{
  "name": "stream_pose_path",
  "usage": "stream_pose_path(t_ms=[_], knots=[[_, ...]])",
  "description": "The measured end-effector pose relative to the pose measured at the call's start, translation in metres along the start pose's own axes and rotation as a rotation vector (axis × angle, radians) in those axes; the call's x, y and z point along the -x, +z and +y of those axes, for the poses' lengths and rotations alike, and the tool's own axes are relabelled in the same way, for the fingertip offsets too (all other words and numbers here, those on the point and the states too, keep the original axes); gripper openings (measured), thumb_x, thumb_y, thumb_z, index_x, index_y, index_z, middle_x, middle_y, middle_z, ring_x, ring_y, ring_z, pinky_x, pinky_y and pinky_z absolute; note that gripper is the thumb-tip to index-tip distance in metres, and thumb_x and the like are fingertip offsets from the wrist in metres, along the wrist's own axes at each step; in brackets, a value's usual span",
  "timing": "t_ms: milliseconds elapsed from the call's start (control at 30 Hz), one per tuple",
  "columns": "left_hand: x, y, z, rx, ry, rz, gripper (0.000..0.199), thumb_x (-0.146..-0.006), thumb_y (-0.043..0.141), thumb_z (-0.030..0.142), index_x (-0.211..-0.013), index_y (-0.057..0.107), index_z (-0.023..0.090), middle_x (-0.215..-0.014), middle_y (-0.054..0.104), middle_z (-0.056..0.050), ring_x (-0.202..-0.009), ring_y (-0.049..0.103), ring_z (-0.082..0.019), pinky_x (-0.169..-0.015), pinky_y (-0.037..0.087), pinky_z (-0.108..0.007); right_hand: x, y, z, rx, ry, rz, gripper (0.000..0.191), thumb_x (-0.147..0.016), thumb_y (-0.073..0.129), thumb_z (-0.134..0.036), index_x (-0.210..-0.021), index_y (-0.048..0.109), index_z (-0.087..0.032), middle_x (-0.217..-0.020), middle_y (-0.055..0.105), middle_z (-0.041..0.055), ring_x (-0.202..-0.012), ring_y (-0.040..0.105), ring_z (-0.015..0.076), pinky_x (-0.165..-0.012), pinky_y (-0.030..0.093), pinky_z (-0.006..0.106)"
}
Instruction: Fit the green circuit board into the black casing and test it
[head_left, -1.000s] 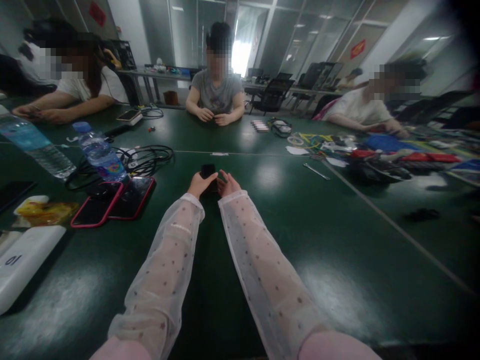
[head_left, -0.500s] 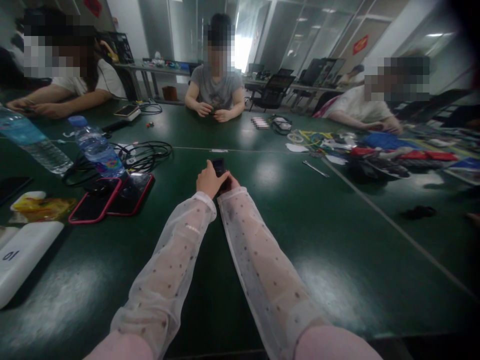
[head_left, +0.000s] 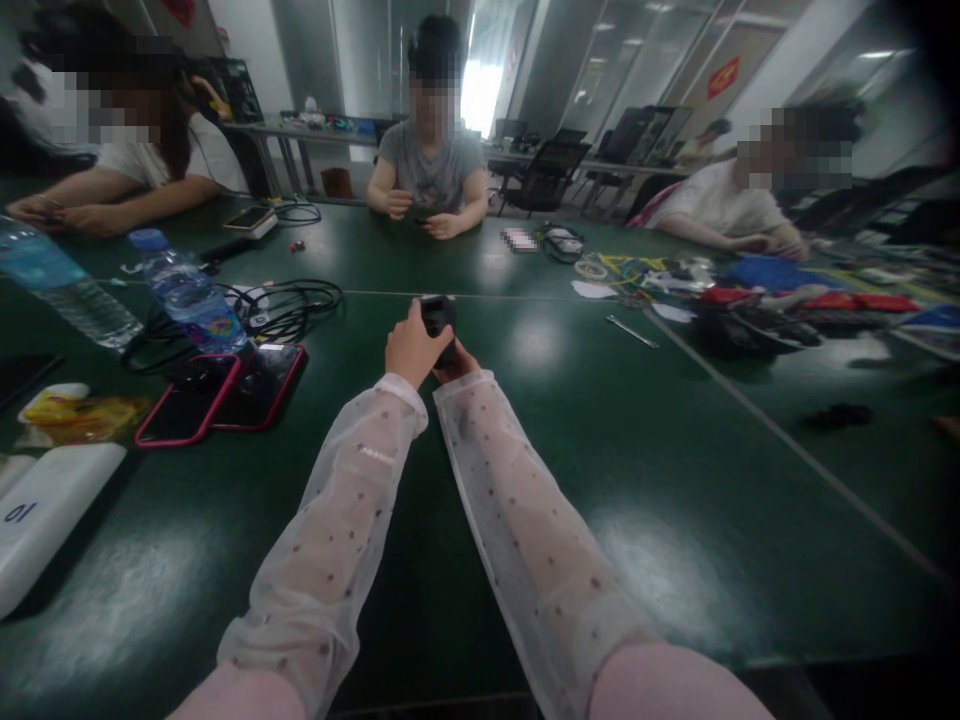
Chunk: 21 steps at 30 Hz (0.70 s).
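A small black box-like object (head_left: 437, 314) with a dark recess facing me is held in front of me over the middle of the green table (head_left: 480, 520). My left hand (head_left: 415, 345) grips its left and near side, thumb and forefinger spread around it. Low on its right side, my right hand (head_left: 459, 362) holds it from beneath, and most of those fingers are hidden. What the black object is exactly, I cannot make out. Sheer white dotted sleeves cover both forearms.
Two red-edged phones (head_left: 187, 402), a water bottle (head_left: 187, 290), black cables (head_left: 300, 300) and a white power bank (head_left: 56, 520) lie left. A wrench (head_left: 631, 331) and a pile of cloth and cords (head_left: 787, 300) are right. Three people sit around the table.
Both hands have raised and slightly turned the black object, so more of its top and right side shows. My left hand has shifted a little left.
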<state>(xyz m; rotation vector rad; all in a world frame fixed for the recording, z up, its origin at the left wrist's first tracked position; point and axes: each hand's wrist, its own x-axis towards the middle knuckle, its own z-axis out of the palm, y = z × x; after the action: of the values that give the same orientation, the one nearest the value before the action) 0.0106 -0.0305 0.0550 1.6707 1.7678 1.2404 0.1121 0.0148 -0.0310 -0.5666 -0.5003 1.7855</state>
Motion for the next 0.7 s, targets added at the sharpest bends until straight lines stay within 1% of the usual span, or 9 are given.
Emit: stream_pose_path(t_ms=[67,100,200,267,333,400,467,567,700], knots=[[-0.007,-0.003,-0.006,0.208,-0.045,-0.005,0.062,-0.068,0.072,0.038,-0.122,0.054,0.014,-0.109,0.064,-0.016,-0.11,0.056,-0.031,-0.095,0.039,-0.042,0.0,0.002,-0.001,-0.043,-0.005,0.067,0.029,-0.096,0.037,-0.023,-0.113,0.06,-0.019,-0.071,0.071,-0.0017,-0.072,0.069,0.0141,-0.072,0.058,0.029],[-0.011,-0.005,-0.009,0.352,-0.099,-0.011,0.055,-0.067,0.072,0.036,-0.115,0.057,0.015,-0.105,0.065,-0.013,-0.105,0.059,-0.028,-0.091,0.042,-0.038,0.0,0.003,-0.001,-0.063,-0.009,0.092,0.029,-0.096,0.037,-0.022,-0.114,0.059,-0.02,-0.071,0.071,-0.0021,-0.072,0.069,0.0137,-0.071,0.058,0.028],[-0.017,-0.012,-0.021,0.827,-0.348,-0.122,0.03,-0.07,0.066,0.033,-0.095,0.062,0.016,-0.087,0.065,-0.006,-0.084,0.063,-0.019,-0.075,0.049,-0.03,-0.002,0.003,-0.002,-0.095,0.003,0.121,0.027,-0.097,0.038,-0.024,-0.114,0.058,-0.02,-0.074,0.072,-0.0014,-0.07,0.069,0.0131,-0.068,0.058,0.027],[-0.017,-0.016,-0.031,1.104,-0.508,-0.205,0.026,-0.073,0.063,0.037,-0.089,0.062,0.016,-0.078,0.064,-0.004,-0.074,0.062,-0.017,-0.068,0.05,-0.028,-0.003,0.001,-0.002,-0.104,0.027,0.124,0.027,-0.097,0.037,-0.028,-0.114,0.057,-0.018,-0.077,0.072,0.0007,-0.071,0.069,0.0136,-0.067,0.058,0.027],[-0.016,-0.018,-0.043,1.304,-0.609,-0.26,0.034,-0.077,0.059,0.046,-0.092,0.062,0.015,-0.08,0.065,-0.006,-0.075,0.063,-0.017,-0.068,0.052,-0.029,-0.004,-0.001,-0.003,-0.112,0.055,0.106,0.031,-0.098,0.033,-0.03,-0.113,0.056,-0.017,-0.081,0.072,0.0035,-0.076,0.07,0.0145,-0.069,0.059,0.029],[-0.014,-0.014,-0.056,1.404,-0.697,-0.263,0.046,-0.079,0.055,0.057,-0.095,0.062,0.015,-0.081,0.066,-0.008,-0.075,0.064,-0.018,-0.067,0.052,-0.03,-0.004,-0.002,-0.004,-0.124,0.08,0.083,0.034,-0.099,0.029,-0.031,-0.112,0.056,-0.015,-0.086,0.072,0.0055,-0.08,0.07,0.0151,-0.073,0.058,0.031],[-0.012,-0.008,-0.067,1.446,-0.762,-0.264,0.051,-0.082,0.049,0.061,-0.098,0.062,0.014,-0.079,0.066,-0.007,-0.072,0.064,-0.017,-0.065,0.053,-0.029,-0.003,-0.003,-0.005,-0.14,0.086,0.064,0.034,-0.099,0.028,-0.031,-0.111,0.056,-0.015,-0.089,0.072,0.0061,-0.083,0.07,0.0151,-0.075,0.058,0.031],[-0.011,-0.001,-0.077,1.497,-0.763,-0.3,0.056,-0.087,0.039,0.062,-0.101,0.062,0.013,-0.075,0.065,-0.006,-0.066,0.062,-0.014,-0.061,0.051,-0.025,-0.001,-0.003,-0.006,-0.163,0.092,0.047,0.034,-0.099,0.028,-0.03,-0.109,0.056,-0.015,-0.09,0.072,0.0064,-0.085,0.07,0.015,-0.075,0.058,0.031],[-0.013,0.001,-0.079,1.446,-0.727,-0.38,0.065,-0.087,0.033,0.065,-0.107,0.061,0.01,-0.07,0.064,-0.007,-0.059,0.06,-0.013,-0.056,0.05,-0.024,-0.001,-0.004,-0.005,-0.168,0.102,0.047,0.034,-0.098,0.029,-0.03,-0.109,0.057,-0.015,-0.091,0.072,0.0068,-0.086,0.069,0.015,-0.075,0.058,0.031]])
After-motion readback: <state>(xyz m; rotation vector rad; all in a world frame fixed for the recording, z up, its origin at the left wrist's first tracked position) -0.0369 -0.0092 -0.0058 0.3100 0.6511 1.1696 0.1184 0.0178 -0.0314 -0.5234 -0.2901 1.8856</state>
